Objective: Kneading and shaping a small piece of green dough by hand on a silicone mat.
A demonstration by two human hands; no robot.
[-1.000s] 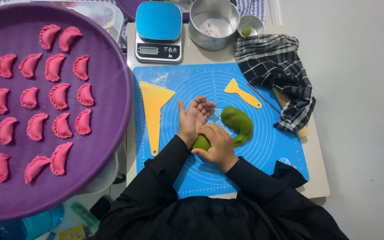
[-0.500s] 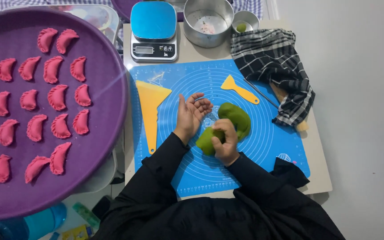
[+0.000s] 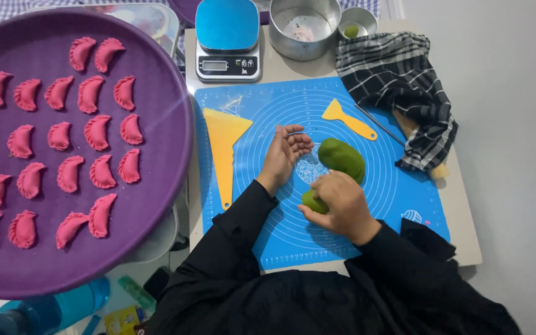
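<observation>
A thick roll of green dough point(image 3: 341, 159) lies on the blue silicone mat point(image 3: 280, 236). My right hand point(image 3: 341, 205) is closed over its near end, gripping a lump of the green dough point(image 3: 312, 201). My left hand point(image 3: 284, 152) rests palm up on the mat just left of the dough, fingers apart and holding nothing. Both arms are in black sleeves.
A large purple tray point(image 3: 169, 93) with several pink crescent dumplings point(image 3: 97, 131) stands at the left. On the mat lie a big yellow scraper point(image 3: 223, 146) and a small yellow spatula point(image 3: 347, 119). Behind are a blue kitchen scale point(image 3: 227, 37), a metal bowl point(image 3: 304, 26) and a black checked cloth point(image 3: 398, 80).
My right hand has slid from the middle of the dough roll back to its near end and closed on it. The left hand has stayed palm up on the mat.
</observation>
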